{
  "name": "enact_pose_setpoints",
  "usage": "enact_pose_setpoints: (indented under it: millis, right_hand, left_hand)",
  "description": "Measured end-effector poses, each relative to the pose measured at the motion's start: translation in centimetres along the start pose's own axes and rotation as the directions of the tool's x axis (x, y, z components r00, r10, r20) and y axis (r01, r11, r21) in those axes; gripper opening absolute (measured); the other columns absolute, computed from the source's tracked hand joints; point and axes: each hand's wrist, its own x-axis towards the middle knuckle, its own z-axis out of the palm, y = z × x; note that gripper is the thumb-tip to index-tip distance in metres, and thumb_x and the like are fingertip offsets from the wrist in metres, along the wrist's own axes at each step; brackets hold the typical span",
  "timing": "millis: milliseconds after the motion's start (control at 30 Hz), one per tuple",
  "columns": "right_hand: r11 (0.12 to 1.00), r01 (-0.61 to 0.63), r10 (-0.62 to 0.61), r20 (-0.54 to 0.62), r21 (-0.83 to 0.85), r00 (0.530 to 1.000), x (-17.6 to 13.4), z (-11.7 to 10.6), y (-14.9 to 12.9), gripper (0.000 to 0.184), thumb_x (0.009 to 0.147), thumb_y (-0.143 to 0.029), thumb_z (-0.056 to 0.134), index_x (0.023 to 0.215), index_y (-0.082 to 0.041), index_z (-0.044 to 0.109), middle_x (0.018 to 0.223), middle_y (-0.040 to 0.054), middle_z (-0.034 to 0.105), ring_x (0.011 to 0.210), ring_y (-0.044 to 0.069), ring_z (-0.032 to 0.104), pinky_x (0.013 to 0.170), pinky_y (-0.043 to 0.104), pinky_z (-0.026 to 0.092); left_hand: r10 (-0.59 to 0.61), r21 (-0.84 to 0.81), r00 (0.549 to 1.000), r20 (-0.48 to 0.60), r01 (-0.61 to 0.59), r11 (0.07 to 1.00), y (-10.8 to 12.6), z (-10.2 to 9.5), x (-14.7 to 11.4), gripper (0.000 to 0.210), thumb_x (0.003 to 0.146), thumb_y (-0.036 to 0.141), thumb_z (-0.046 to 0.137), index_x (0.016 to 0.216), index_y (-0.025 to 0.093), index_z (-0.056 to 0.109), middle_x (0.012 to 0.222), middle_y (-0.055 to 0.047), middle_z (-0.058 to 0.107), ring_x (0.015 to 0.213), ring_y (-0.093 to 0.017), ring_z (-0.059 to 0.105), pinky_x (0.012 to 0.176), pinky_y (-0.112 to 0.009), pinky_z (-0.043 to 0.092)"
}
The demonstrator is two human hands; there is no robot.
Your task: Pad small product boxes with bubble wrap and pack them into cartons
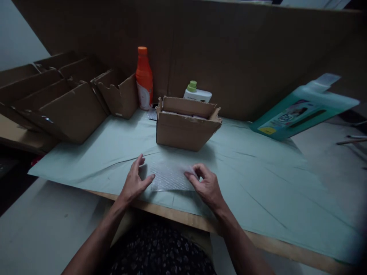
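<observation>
Head cam: your R hand (206,183) pinches the R end of a clear bubble-wrap sheet (172,178) btwn thumb & fingers. Your L hand (134,183) is spread, thumb apart from fingers, at the sheet's L edge; can't tell if the thumb tip touches it. The sheet is btwn your hands, over the pale green cloth (252,183), near the table's wooden front edge (177,217).

Just beyond the sheet, straight ahead, a cardboard box (183,131) stands open-topped w/ ragged rims, blocking the way to the back. Some edges show inside; can't tell what they are. It hides the lower part of a white bottle (197,95) w/ green cap behind it. L of that, an orange bottle (144,76) w/ a white lower label stands upright; a small dark flat item (153,115) lies near its base, partly behind the box, too unclear to ID.

Far L: a group of open cardboard bins (77,114), close together, interiors dark; the nearest to the orange bottle is a smaller bin (122,95). Far R: a big teal jug (304,110) w/ a label appears tilted in view, well apart from your R hand. A tall cardboard panel (229,53) closes off the back.
</observation>
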Motion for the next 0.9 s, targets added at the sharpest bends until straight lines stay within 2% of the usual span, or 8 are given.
enact_pose_setpoints:
  millis: [133,267,367,500,600,767,833,900]
  right_hand:
    - [0.990,0.085,-0.080,-0.056,0.112,0.995,-1.0,-1.5,-2.1,0.016,0.089,-0.033,0.065,0.079,-0.022,0.057,0.076,-0.0003,0.063,0.067,0.013,0.055,0.066,0.024,0.045]
    - [0.992,0.065,-0.057,-0.075,0.109,0.996,-1.2,-2.7,-1.5,0.017,0.088,-0.034,0.067,0.080,-0.022,0.059,0.075,-0.0006,0.061,0.068,0.013,0.055,0.066,0.025,0.046]
    - [0.994,-0.032,0.035,-0.022,0.107,0.999,-0.9,-3.8,-0.1,0.016,0.086,-0.036,0.068,0.086,-0.021,0.062,0.073,-0.0015,0.058,0.066,0.013,0.055,0.063,0.024,0.046]
    - [0.983,-0.065,0.070,-0.023,0.172,0.997,0.7,-5.4,0.3,0.018,0.085,-0.035,0.068,0.093,-0.020,0.064,0.080,0.0010,0.064,0.070,0.015,0.061,0.065,0.025,0.049]
    - [0.987,0.064,-0.044,-0.138,0.150,0.990,4.0,-7.3,-1.6,0.015,0.085,-0.034,0.069,0.092,-0.020,0.065,0.079,0.0000,0.064,0.070,0.014,0.060,0.065,0.025,0.049]
    - [0.941,0.338,-0.289,-0.448,0.031,0.846,13.6,-11.4,-4.7,0.016,0.084,-0.032,0.071,0.093,-0.021,0.063,0.083,-0.0005,0.064,0.074,0.014,0.059,0.069,0.026,0.049]
    - [0.945,0.322,-0.317,-0.388,-0.056,0.865,17.2,-12.3,-4.7,0.012,0.083,-0.028,0.067,0.090,-0.020,0.062,0.083,0.0008,0.066,0.075,0.015,0.061,0.069,0.027,0.049]
    - [0.932,0.218,-0.266,-0.140,-0.288,0.954,19.9,-12.5,-4.1,0.006,0.082,-0.024,0.063,0.086,-0.019,0.062,0.080,0.0019,0.067,0.073,0.016,0.061,0.066,0.026,0.047]
  left_hand:
    - [-0.143,-0.459,0.968,0.206,0.225,0.859,0.7,0.5,-0.1,0.111,0.062,0.052,0.082,0.153,0.014,0.032,0.149,-0.021,0.051,0.130,-0.033,0.056,0.108,-0.043,0.044]
    - [-0.129,-0.478,0.909,0.396,0.325,0.816,1.6,1.0,-0.6,0.063,0.068,0.052,0.079,0.116,0.013,0.067,0.108,-0.012,0.073,0.102,-0.027,0.067,0.092,-0.036,0.050]
    - [-0.148,-0.426,0.904,0.401,0.327,0.844,1.9,1.4,-0.7,0.040,0.072,0.045,0.074,0.097,0.014,0.070,0.090,-0.006,0.073,0.086,-0.022,0.065,0.079,-0.031,0.050]
    - [-0.056,-0.392,0.950,0.306,0.179,0.902,4.7,1.4,0.8,0.024,0.074,0.030,0.064,0.094,0.016,0.067,0.085,-0.002,0.068,0.078,-0.017,0.061,0.072,-0.026,0.046]
    - [0.148,-0.301,0.977,0.154,-0.096,0.949,10.0,0.4,3.9,0.026,0.075,0.026,0.060,0.098,0.017,0.066,0.085,-0.001,0.068,0.077,-0.016,0.060,0.071,-0.025,0.046]
    - [0.551,0.012,0.822,-0.147,-0.555,0.832,19.6,-1.5,12.5,0.037,0.075,0.022,0.056,0.110,0.016,0.065,0.104,-0.004,0.070,0.092,-0.017,0.063,0.081,-0.026,0.048]
    - [0.531,0.261,0.847,-0.035,-0.505,0.823,21.3,-1.5,16.2,0.031,0.079,0.019,0.051,0.105,0.015,0.067,0.094,-0.004,0.069,0.085,-0.017,0.062,0.075,-0.025,0.046]
    - [0.403,0.439,0.904,0.140,-0.422,0.793,21.4,-1.1,19.5,0.020,0.075,0.015,0.052,0.086,0.016,0.069,0.073,-0.001,0.064,0.073,-0.017,0.059,0.067,-0.026,0.043]
